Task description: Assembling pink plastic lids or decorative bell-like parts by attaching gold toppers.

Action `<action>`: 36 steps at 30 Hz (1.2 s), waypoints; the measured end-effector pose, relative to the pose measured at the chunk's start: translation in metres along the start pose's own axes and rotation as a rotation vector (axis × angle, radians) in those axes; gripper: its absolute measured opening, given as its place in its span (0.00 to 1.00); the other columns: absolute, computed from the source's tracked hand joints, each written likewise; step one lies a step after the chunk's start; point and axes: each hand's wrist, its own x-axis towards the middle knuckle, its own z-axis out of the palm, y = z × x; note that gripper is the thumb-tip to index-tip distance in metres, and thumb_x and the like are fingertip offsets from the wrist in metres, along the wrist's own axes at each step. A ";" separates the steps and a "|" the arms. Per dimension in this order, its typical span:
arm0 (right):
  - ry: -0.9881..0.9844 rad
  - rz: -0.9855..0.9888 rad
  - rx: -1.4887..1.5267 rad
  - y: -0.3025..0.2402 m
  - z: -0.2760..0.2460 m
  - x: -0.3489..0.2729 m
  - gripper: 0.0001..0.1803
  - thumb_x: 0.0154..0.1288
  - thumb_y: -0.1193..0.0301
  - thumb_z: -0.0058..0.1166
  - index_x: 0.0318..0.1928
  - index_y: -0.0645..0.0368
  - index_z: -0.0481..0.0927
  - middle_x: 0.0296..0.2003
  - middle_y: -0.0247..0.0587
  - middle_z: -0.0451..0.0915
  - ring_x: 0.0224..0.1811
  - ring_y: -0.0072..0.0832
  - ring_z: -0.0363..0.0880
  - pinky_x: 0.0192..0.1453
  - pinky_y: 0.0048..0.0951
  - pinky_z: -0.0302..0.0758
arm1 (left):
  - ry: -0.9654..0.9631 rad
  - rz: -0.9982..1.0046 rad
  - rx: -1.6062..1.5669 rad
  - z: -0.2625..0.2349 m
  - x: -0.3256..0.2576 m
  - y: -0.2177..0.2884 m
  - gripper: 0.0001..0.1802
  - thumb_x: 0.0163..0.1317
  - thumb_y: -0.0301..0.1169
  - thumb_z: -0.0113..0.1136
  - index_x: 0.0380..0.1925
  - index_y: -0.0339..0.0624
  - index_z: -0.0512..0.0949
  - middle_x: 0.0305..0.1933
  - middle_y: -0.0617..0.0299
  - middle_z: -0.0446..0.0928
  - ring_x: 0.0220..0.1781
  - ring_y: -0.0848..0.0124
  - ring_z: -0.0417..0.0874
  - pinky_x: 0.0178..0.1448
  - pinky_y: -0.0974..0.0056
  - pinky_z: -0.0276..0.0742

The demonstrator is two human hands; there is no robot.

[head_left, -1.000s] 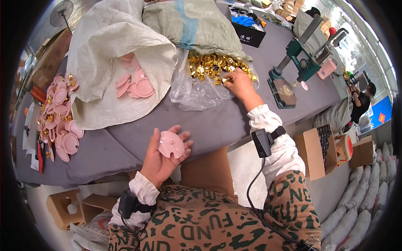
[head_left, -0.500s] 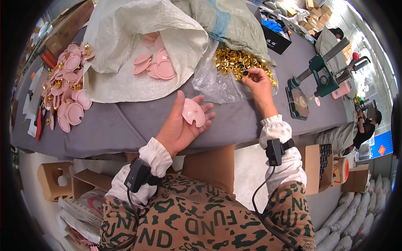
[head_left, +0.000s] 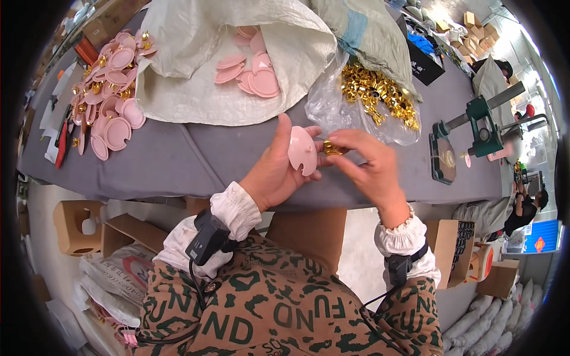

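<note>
My left hand (head_left: 274, 169) is palm up with a pink lid (head_left: 302, 151) in it; the lid is round, with a notch in its rim and a small stub at its middle. Between thumb and fingers, my right hand (head_left: 371, 169) pinches a shiny gold knob (head_left: 332, 148) just beside the lid's face. Behind my right hand, a heap of gold knobs (head_left: 380, 92) lies on a clear plastic bag (head_left: 325, 110). More pink lids (head_left: 259, 80) rest in the mouth of a white woven sack (head_left: 178, 98).
At the left, a pile of pink lids (head_left: 119, 127) with gold knobs sits on the grey-clothed table (head_left: 237, 142). A green hand press (head_left: 484, 121) stands at the right, near a black box (head_left: 424, 65). Cardboard boxes (head_left: 133, 234) are below the table edge.
My right hand has come away from the gold heap toward my left hand, carrying a gold knob. The lid in my left hand has tilted more upright, and the view has shifted slightly.
</note>
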 end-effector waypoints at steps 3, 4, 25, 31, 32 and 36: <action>-0.047 -0.132 -0.057 -0.007 0.011 0.006 0.16 0.50 0.78 0.66 0.42 0.59 0.82 0.41 0.43 0.83 0.44 0.39 0.82 0.46 0.33 0.79 | 0.031 0.026 0.118 0.001 -0.002 -0.001 0.43 0.66 0.68 0.33 0.60 0.39 0.66 0.48 0.59 0.77 0.43 0.70 0.81 0.39 0.67 0.79; -0.058 -0.154 -0.076 -0.008 0.011 0.007 0.16 0.50 0.79 0.65 0.42 0.59 0.82 0.41 0.42 0.83 0.44 0.38 0.82 0.45 0.34 0.79 | 0.059 0.037 0.195 0.005 -0.002 -0.001 0.43 0.67 0.68 0.32 0.60 0.38 0.65 0.47 0.61 0.77 0.40 0.73 0.80 0.37 0.69 0.78; -0.024 0.221 0.089 0.023 0.086 0.083 0.25 0.54 0.71 0.67 0.53 0.62 0.78 0.51 0.47 0.80 0.47 0.37 0.81 0.51 0.33 0.77 | -0.424 0.589 0.273 -0.062 -0.082 0.284 0.38 0.71 0.60 0.38 0.54 0.29 0.64 0.52 0.50 0.75 0.48 0.56 0.80 0.54 0.49 0.81; 0.201 0.023 -0.418 0.053 0.143 0.116 0.27 0.47 0.64 0.68 0.49 0.60 0.78 0.51 0.47 0.78 0.60 0.47 0.70 0.64 0.41 0.67 | 0.439 0.663 0.370 -0.043 -0.035 0.232 0.18 0.70 0.38 0.52 0.53 0.39 0.69 0.55 0.53 0.73 0.54 0.56 0.77 0.55 0.53 0.79; 0.187 0.046 -0.467 0.050 0.149 0.117 0.26 0.47 0.63 0.68 0.48 0.60 0.79 0.51 0.46 0.78 0.60 0.47 0.70 0.64 0.42 0.67 | 0.470 0.624 0.533 -0.048 -0.029 0.209 0.20 0.67 0.33 0.56 0.57 0.40 0.69 0.53 0.56 0.74 0.55 0.58 0.77 0.54 0.54 0.79; 0.200 0.010 -0.498 0.068 0.148 0.111 0.18 0.49 0.64 0.67 0.40 0.58 0.82 0.49 0.40 0.80 0.60 0.43 0.70 0.62 0.43 0.66 | 0.494 0.731 1.738 -0.080 0.025 0.174 0.35 0.56 0.24 0.61 0.65 0.38 0.64 0.65 0.47 0.69 0.66 0.51 0.70 0.68 0.55 0.68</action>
